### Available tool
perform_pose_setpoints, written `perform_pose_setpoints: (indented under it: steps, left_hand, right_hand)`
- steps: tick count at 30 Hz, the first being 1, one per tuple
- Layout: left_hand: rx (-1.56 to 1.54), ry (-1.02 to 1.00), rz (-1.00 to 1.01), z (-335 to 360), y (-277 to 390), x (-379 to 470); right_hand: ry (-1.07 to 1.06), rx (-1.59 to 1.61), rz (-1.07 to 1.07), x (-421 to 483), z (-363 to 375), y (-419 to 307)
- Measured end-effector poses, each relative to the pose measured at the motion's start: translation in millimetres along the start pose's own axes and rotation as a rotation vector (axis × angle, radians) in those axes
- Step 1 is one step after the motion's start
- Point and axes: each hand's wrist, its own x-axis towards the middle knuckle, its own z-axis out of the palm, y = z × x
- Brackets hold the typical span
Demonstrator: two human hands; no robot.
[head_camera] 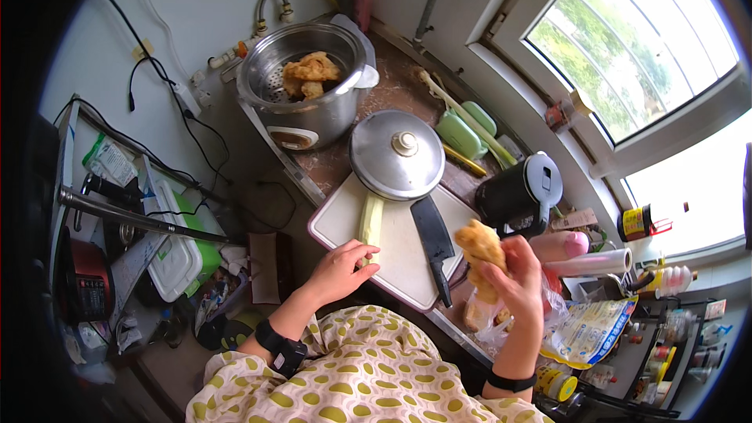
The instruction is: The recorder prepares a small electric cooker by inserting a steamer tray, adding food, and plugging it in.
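Note:
My right hand (520, 276) grips a golden-brown piece of fried food (480, 244), held above the counter's front edge. Below it, a clear plastic bag (484, 323) holds more browned pieces. My left hand (341, 270) hovers with fingers apart by the near end of a pale green peeled stem (371, 223); whether the fingertips touch it I cannot tell. The stem lies on a white cutting board (399, 258), beside a black cleaver (432, 229). A round metal lid (393, 158) covers the stem's far end. Fried pieces (311, 73) sit inside a steel pot (299, 100) with a perforated insert.
Right of the board stands a dark kettle (514, 191) with a grey lid. Behind it lie a scallion (470, 120) and a light-green container (461, 132). Rolled film (593, 263) and a printed bag (587, 332) are at right. A cluttered shelf (153, 217) stands left.

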Motion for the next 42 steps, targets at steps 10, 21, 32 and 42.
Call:
perform_pose_setpoints:
  steps: [10, 21, 32, 42]
  left_hand:
    - [-0.022, 0.251, -0.135, -65.7, -52.3, -20.7]
    - [-0.061, 0.378, -0.314, -98.7, -90.9, -64.2]
    - [-0.13, 0.411, -0.32, -102.8, -104.1, -69.1]
    - [-0.114, 0.384, -0.282, -103.6, -112.4, -62.6]
  right_hand:
    - [-0.245, 0.133, -0.14, 179.0, 171.7, -84.3]
    - [-0.113, -0.079, -0.154, 286.7, 288.8, -107.3]
    - [-0.382, -0.554, -0.111, 321.7, 338.5, -88.6]
    - [-0.032, -0.774, -0.052, 316.0, 165.7, -28.1]
